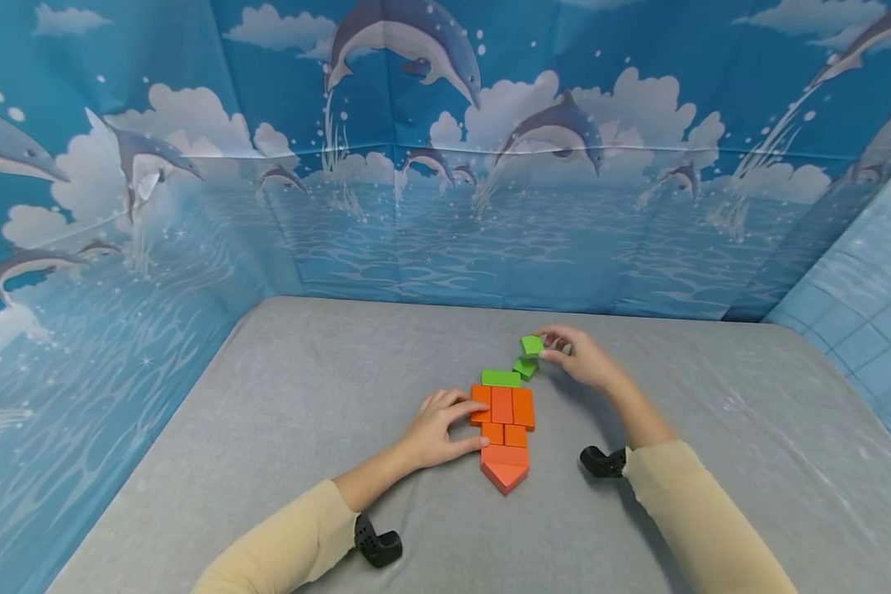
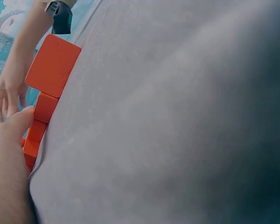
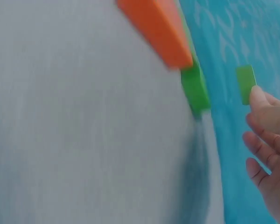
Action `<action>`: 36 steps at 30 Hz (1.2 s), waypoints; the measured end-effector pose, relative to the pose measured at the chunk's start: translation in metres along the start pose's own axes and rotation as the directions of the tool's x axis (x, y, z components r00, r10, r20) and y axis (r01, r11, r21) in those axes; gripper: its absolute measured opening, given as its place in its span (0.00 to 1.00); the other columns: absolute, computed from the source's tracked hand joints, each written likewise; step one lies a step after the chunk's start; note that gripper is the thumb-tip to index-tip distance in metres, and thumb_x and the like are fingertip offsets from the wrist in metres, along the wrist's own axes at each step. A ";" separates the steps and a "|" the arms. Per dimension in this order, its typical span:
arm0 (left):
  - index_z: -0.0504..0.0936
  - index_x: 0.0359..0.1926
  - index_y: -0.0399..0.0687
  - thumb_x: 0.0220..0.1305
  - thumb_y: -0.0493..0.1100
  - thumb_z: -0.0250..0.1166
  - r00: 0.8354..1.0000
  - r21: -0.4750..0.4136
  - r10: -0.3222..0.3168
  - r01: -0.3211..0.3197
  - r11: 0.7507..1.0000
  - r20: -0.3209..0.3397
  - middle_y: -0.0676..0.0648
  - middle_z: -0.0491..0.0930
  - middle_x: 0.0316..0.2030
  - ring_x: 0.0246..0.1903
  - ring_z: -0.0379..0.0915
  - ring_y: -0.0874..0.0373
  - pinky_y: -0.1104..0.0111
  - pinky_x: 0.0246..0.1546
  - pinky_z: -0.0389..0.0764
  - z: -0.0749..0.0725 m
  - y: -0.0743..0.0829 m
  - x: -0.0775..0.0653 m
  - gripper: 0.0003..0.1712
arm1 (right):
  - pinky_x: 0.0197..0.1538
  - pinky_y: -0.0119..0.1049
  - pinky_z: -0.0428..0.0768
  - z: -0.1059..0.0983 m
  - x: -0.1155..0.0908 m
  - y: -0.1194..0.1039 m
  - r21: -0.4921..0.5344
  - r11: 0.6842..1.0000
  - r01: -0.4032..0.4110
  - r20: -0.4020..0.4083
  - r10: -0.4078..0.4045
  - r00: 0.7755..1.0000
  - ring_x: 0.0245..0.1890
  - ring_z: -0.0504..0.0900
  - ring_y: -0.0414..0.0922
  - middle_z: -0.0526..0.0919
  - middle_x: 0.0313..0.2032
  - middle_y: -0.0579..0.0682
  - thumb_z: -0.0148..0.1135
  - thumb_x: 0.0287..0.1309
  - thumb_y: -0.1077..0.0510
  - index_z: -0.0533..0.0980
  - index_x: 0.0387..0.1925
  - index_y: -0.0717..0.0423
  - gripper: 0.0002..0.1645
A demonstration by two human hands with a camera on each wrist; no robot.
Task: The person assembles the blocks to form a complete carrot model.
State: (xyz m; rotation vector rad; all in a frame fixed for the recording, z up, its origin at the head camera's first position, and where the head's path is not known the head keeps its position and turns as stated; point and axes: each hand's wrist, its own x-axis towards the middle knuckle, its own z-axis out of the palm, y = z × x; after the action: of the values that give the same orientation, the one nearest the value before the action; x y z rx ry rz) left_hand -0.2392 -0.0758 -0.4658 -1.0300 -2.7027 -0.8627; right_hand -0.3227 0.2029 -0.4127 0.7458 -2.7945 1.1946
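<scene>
Between thumb and fingertips, my right hand (image 1: pixel 575 355) pinches a small green block (image 1: pixel 531 346), which in the right wrist view (image 3: pixel 246 84) appears raised above the surface. Just below it in the head view lies another green block (image 1: pixel 525 368), set at an angle by the end of a long green block (image 1: pixel 501 379). Orange blocks continue the row toward me: three upright rectangles (image 1: pixel 502 405), two small squares (image 1: pixel 493 434) and a pointed pair (image 1: pixel 505 469). My left hand (image 1: pixel 434 431) rests along the left side, index fingertip on the left rectangle and thumb by the small squares.
A grey cloth-covered table (image 1: pixel 327 355) lies under the blocks. Behind it rises a blue backdrop (image 1: pixel 445 231) printed with dolphins and clouds. Black wrist devices (image 1: pixel 377 543) are worn at both sleeve cuffs.
</scene>
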 end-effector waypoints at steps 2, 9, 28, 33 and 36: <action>0.75 0.56 0.58 0.55 0.61 0.62 1.000 -0.001 -0.008 0.008 1.000 0.003 0.52 0.71 0.49 0.47 0.62 0.60 0.61 0.51 0.63 0.000 0.000 0.000 0.28 | 0.37 0.41 0.72 0.006 0.007 -0.008 0.012 1.000 0.029 0.016 -0.029 0.999 0.37 0.73 0.50 0.75 0.39 0.58 0.57 0.59 0.63 0.72 0.52 0.61 0.19; 0.75 0.56 0.57 0.56 0.61 0.61 1.000 0.021 0.017 -0.017 1.000 -0.008 0.52 0.71 0.48 0.46 0.63 0.60 0.62 0.49 0.64 0.001 -0.001 0.000 0.28 | 0.37 0.40 0.72 0.025 0.024 -0.021 0.017 0.998 0.054 0.090 -0.056 0.994 0.35 0.72 0.47 0.76 0.38 0.55 0.58 0.58 0.63 0.73 0.52 0.60 0.19; 0.75 0.55 0.56 0.56 0.59 0.62 0.999 0.009 0.040 -0.039 0.999 -0.019 0.51 0.71 0.48 0.44 0.63 0.59 0.62 0.47 0.64 -0.001 0.000 0.001 0.27 | 0.36 0.40 0.69 0.050 0.041 -0.027 -0.013 0.999 0.030 0.162 -0.027 0.986 0.34 0.70 0.47 0.75 0.37 0.55 0.59 0.58 0.61 0.75 0.52 0.58 0.19; 0.75 0.55 0.56 0.55 0.59 0.62 1.000 0.007 0.025 -0.025 1.000 -0.013 0.51 0.71 0.48 0.44 0.63 0.60 0.63 0.48 0.65 -0.001 -0.001 0.001 0.27 | 0.36 0.39 0.69 0.054 0.044 -0.028 -0.040 0.999 0.029 0.167 -0.022 0.986 0.33 0.70 0.47 0.76 0.37 0.55 0.60 0.57 0.61 0.75 0.51 0.57 0.19; 0.75 0.55 0.56 0.55 0.59 0.62 1.000 0.003 0.020 -0.020 1.000 -0.013 0.51 0.71 0.48 0.45 0.63 0.60 0.62 0.48 0.65 0.000 -0.001 0.001 0.27 | 0.36 0.40 0.69 0.055 0.044 -0.028 -0.055 0.997 0.045 0.170 -0.035 0.985 0.32 0.69 0.46 0.76 0.37 0.56 0.60 0.57 0.62 0.76 0.50 0.59 0.18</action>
State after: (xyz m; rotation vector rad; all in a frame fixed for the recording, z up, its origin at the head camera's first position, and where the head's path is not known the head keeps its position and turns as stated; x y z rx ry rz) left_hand -0.2409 -0.0762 -0.4656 -1.0457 -2.6775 -0.8586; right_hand -0.3403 0.1295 -0.4241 0.9358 -2.9187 1.0856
